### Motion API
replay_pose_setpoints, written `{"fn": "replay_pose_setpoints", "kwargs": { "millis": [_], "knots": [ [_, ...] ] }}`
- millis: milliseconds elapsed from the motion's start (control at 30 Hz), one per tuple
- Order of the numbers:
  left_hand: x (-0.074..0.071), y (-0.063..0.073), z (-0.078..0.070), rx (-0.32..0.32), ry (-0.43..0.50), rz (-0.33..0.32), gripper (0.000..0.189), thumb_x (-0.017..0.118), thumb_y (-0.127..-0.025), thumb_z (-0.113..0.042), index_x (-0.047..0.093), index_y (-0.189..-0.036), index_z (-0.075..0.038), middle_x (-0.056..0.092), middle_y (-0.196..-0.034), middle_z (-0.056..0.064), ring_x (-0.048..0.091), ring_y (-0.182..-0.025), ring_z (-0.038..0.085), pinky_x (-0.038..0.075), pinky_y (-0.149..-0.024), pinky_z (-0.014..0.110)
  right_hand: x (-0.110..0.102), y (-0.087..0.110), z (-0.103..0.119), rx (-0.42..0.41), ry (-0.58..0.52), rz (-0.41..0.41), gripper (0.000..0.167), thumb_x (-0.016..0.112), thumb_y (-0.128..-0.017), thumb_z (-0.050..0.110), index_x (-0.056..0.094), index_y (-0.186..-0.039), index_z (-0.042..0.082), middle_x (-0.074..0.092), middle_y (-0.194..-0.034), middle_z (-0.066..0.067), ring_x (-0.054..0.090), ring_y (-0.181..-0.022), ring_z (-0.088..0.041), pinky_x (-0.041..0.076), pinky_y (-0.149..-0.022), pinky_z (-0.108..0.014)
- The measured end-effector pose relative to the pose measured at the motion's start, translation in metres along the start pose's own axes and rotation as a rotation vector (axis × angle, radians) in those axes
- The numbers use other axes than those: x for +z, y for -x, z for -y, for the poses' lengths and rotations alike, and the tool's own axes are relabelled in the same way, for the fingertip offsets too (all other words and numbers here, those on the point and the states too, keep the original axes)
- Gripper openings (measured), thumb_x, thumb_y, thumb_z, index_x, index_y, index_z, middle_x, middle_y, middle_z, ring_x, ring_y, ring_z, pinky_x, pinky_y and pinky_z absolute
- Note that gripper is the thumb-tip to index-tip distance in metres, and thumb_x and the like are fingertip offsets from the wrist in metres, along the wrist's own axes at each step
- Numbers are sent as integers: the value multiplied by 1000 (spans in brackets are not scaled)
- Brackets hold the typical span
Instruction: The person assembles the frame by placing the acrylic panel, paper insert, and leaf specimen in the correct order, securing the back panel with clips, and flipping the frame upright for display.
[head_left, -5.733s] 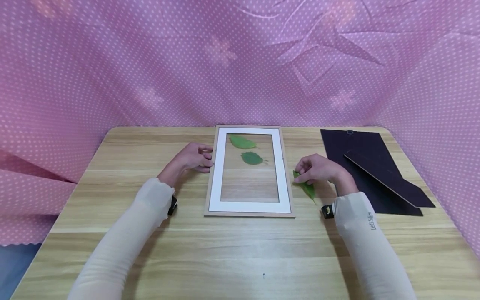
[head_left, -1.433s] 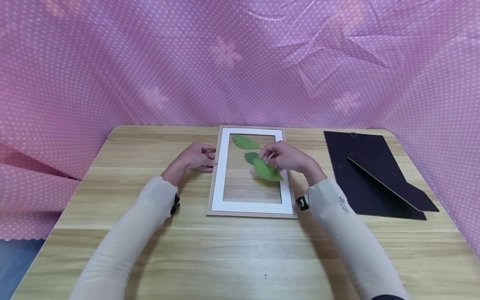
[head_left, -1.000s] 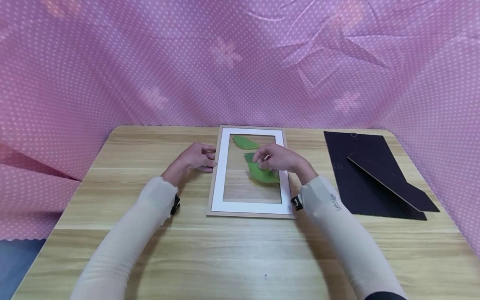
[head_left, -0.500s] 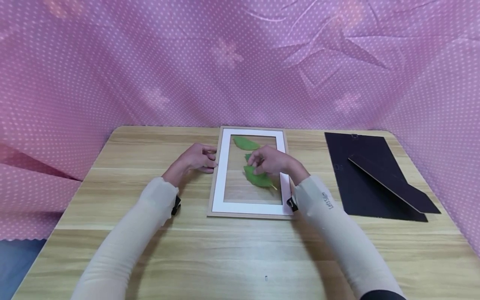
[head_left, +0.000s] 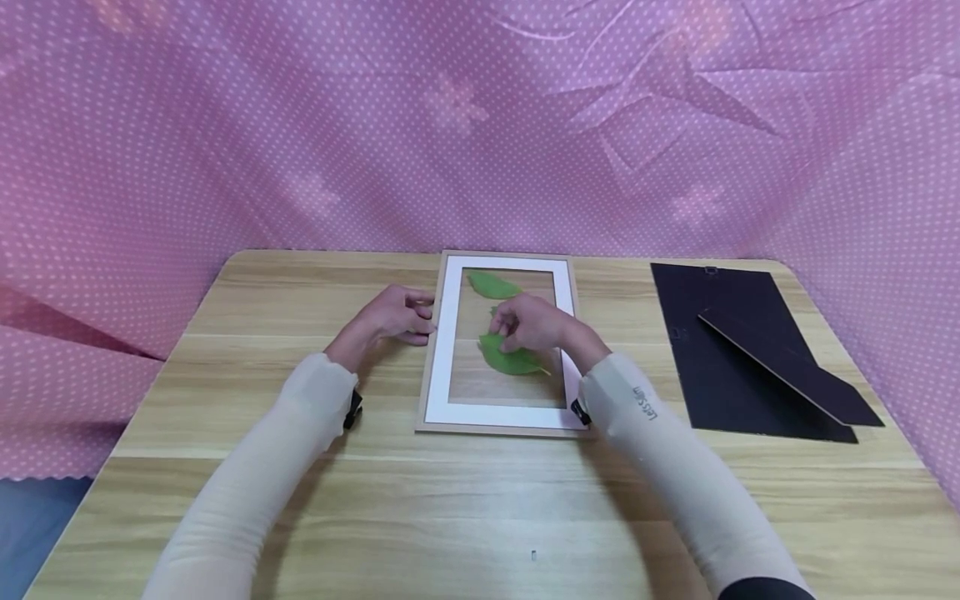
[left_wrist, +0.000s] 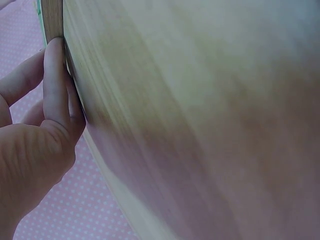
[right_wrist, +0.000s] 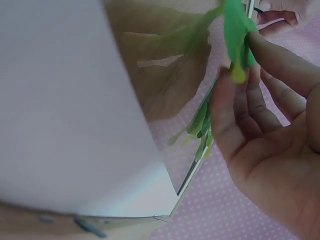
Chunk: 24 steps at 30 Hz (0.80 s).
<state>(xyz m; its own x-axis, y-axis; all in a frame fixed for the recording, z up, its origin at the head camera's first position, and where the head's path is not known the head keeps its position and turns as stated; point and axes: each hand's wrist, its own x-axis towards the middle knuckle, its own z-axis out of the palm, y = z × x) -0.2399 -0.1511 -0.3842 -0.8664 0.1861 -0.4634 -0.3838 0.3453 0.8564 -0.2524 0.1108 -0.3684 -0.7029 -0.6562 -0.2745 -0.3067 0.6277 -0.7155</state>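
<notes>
A picture frame (head_left: 433, 367) with a white mat (head_left: 495, 414) and a clear pane lies flat on the table. My left hand (head_left: 392, 315) touches its left side, and the left wrist view shows fairly straight fingers against the wooden edge (left_wrist: 53, 20). Over the pane, my right hand (head_left: 536, 322) pinches a green leaf (head_left: 501, 358) between thumb and fingertips. Nearer the top of the pane lies another green leaf (head_left: 491, 285). A darker leaf (head_left: 493, 311) between these two is almost wholly hidden behind my right hand. The right wrist view shows the pinched leaf (right_wrist: 235, 35) close up.
To the right lies a black backing board (head_left: 675, 333) with its stand (head_left: 787, 367) angled out. A tiny mark or scrap (head_left: 533, 555) is near the front of the wooden table (head_left: 420, 508). Pink dotted cloth (head_left: 480, 150) hangs behind and at both sides.
My right hand has taken the leaf from the table right of the frame and carried it left over the pane, below the other leaves. My left hand has stayed at the frame's edge.
</notes>
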Motion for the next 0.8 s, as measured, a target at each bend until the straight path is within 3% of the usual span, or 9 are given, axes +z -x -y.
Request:
{"fn": "replay_pose_setpoints", "kwargs": {
  "millis": [800],
  "knots": [
    [-1, -4, 2, -5, 2, -2, 69, 66, -90, 14, 39, -153, 2, 50, -113, 16, 61, -91, 23, 64, -85, 33, 10, -6, 3, 45, 100, -8, 18, 78, -86, -1, 72, -102, 6, 69, -97, -6, 63, -96, -21, 57, -89, -32]
  ]
}}
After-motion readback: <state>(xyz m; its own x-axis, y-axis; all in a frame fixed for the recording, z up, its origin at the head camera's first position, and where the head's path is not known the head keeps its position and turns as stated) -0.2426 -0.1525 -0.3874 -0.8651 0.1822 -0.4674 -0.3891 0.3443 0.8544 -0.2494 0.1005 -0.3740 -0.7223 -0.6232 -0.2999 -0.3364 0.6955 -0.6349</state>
